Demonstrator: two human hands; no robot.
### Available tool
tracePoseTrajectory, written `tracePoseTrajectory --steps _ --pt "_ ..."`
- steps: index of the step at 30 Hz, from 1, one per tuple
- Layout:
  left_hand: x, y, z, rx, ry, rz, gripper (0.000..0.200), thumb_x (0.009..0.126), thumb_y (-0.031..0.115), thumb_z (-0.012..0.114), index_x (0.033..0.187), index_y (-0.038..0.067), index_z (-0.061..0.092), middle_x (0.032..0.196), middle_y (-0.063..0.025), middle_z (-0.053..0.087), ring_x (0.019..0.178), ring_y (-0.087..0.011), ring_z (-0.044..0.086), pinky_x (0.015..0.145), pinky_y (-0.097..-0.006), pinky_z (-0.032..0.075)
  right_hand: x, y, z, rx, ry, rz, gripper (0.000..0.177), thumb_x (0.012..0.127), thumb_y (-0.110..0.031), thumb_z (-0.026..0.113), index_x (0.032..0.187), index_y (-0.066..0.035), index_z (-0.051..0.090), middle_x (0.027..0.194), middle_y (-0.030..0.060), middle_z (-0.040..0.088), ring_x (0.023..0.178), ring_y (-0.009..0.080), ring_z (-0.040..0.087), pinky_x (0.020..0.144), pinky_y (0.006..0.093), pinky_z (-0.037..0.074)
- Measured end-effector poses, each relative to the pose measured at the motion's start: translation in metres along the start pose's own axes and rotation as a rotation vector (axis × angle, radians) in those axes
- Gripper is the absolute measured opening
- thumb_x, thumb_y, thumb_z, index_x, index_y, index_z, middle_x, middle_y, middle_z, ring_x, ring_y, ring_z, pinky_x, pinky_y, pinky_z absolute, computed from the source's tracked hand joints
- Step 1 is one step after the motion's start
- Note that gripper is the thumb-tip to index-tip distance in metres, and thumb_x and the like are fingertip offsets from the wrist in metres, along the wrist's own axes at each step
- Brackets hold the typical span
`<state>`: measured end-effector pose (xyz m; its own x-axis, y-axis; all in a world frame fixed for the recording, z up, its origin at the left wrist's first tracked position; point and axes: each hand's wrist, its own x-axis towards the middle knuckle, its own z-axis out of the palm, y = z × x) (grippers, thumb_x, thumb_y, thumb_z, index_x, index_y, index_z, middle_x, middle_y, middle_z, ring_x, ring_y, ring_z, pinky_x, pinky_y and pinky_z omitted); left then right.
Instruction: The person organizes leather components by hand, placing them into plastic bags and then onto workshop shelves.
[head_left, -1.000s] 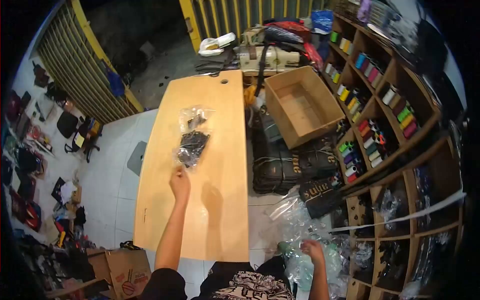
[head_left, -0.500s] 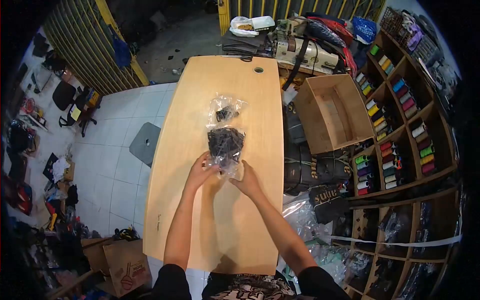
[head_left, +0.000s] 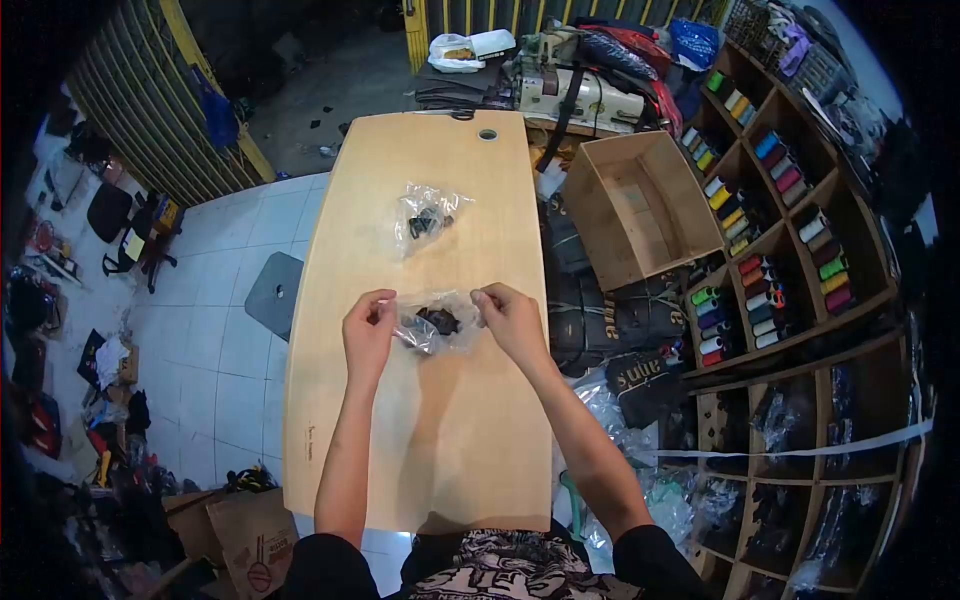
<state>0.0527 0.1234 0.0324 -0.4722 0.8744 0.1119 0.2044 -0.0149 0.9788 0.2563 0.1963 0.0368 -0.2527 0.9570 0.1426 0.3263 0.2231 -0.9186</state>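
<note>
Both my hands hold a clear plastic bag [head_left: 425, 343] low over the light wood table. Small black pieces [head_left: 438, 319] show inside it, too bunched to make out their kind. My left hand [head_left: 368, 325] pinches the bag's left edge between thumb and fingers. On the opposite edge, my right hand [head_left: 510, 318] has a similar pinch, and the bag's mouth is spread between the two. Farther up the table lies a second clear bag [head_left: 440, 200] with a few dark pieces in it, apart from my hands.
The wooden table [head_left: 400, 450] has a round cable hole [head_left: 487, 134] near its far end. An open cardboard box [head_left: 645, 215] stands off its right edge. Beyond that, a shelf [head_left: 775, 245] holds many thread spools. A grey stool [head_left: 272, 296] is at the left.
My hands have risen from beside the bag's bottom end to its edges and now grip it. The bag has been upended and its mouth pulled apart. The view has shifted slightly.
</note>
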Motion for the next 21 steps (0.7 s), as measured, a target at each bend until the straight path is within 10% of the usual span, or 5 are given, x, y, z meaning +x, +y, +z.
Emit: tracePoseTrajectory --steps 5,8,21 --pt "-0.033 0.055 -0.005 0.196 -0.061 -0.107 0.011 0.082 0.002 0.061 0.092 -0.002 0.064 0.057 -0.0011 0.048 0.042 -0.0092 0.049 0.04 -0.0244 0.044 -0.033 -0.037 -0.04 -0.069 0.023 0.045 0.021 0.083 -0.019 0.066 0.083 0.002 0.066 0.06 0.0181 0.061 0.054 0.0277 0.063 0.053 0.0354 0.049" --pt "-0.064 0.1 -0.009 0.222 -0.317 -0.176 0.013 0.083 0.008 0.063 0.087 -0.004 0.066 0.058 -0.0054 0.055 0.042 -0.0118 0.054 0.039 -0.0264 0.045 -0.061 -0.05 -0.061 -0.357 -0.113 -0.281 0.015 0.081 -0.016 0.063 0.08 -0.001 0.066 0.064 0.0226 0.061 0.063 0.0382 0.063 0.059 0.0449 0.051" --pt "-0.154 0.202 -0.02 1.069 -0.591 -0.092 0.016 0.08 0.006 0.062 0.091 -0.003 0.07 0.06 -0.011 0.063 0.043 -0.014 0.057 0.039 -0.0292 0.048 -0.16 -0.129 -0.143 -0.992 -0.281 -0.658 0.004 0.068 -0.003 0.059 0.066 0.0 0.061 0.07 0.018 0.062 0.066 0.0327 0.065 0.058 0.0406 0.053"
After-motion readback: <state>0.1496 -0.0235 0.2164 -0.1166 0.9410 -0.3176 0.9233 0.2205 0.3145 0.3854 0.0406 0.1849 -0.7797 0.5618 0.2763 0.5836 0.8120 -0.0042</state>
